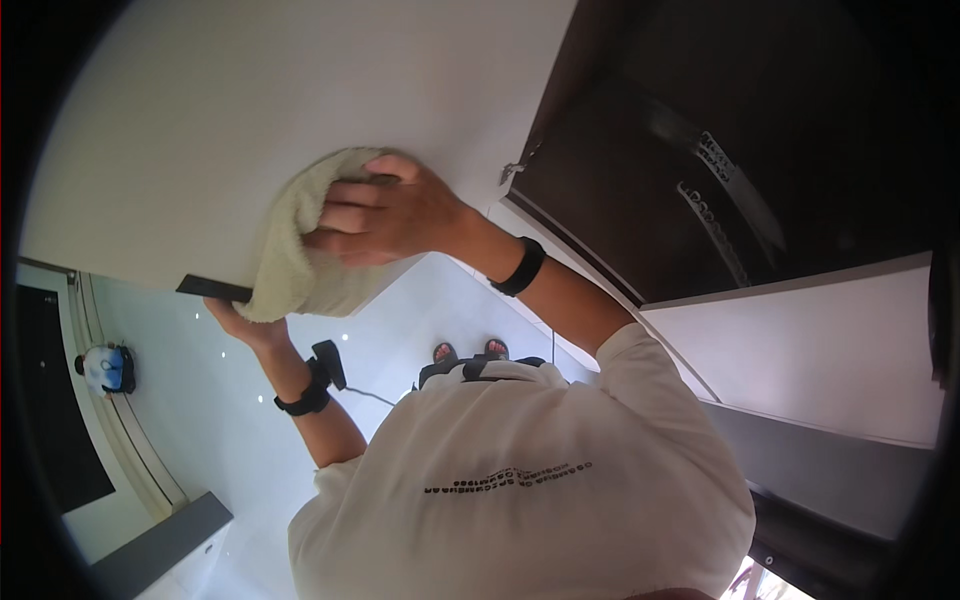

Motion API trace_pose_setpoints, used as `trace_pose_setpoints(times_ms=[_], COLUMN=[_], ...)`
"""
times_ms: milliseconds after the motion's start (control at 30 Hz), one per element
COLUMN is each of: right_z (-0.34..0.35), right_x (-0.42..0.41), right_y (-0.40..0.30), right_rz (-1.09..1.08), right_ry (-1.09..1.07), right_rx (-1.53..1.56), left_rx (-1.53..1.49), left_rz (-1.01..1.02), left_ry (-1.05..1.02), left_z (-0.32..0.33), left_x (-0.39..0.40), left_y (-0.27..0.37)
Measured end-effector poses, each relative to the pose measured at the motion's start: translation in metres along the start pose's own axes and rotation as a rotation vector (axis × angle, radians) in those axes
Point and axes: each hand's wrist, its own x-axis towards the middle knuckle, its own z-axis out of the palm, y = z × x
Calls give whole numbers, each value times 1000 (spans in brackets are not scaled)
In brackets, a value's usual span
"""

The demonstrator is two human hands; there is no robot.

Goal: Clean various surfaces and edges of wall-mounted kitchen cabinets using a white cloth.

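A white cabinet door (300,90) stands swung out in front of me. My right hand (386,214) presses a pale green terry cloth (289,225) flat against its face near the lower corner, with the fingers partly sunk in the folds. At the door's lower edge, my left hand (251,324) grips beside a dark edge handle (214,286). Its fingers are largely hidden behind the handle and the hanging cloth. Part of the cloth drapes over the door's edge.
To the right is the dark cabinet interior (600,187), with a metal hinge (512,172) at the door's side. Below it are white cabinet fronts (810,345). A person (109,369) is at the far left by a doorway. A grey-topped unit (165,544) stands at the lower left on the glossy floor (247,450).
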Motion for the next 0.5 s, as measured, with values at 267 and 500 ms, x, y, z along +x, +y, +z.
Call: trace_pose_setpoints(times_ms=[267, 500], right_z=[46, 22], right_x=[-115, -92], right_y=[-88, -106], right_rz=[241, 347], right_ry=[-89, -221], right_rx=[111, 179], left_rx=[-579, -527], left_rz=[-695, -777], left_ry=[12, -147], left_z=[-6, -16], left_x=[-67, -56], left_y=[-77, -53])
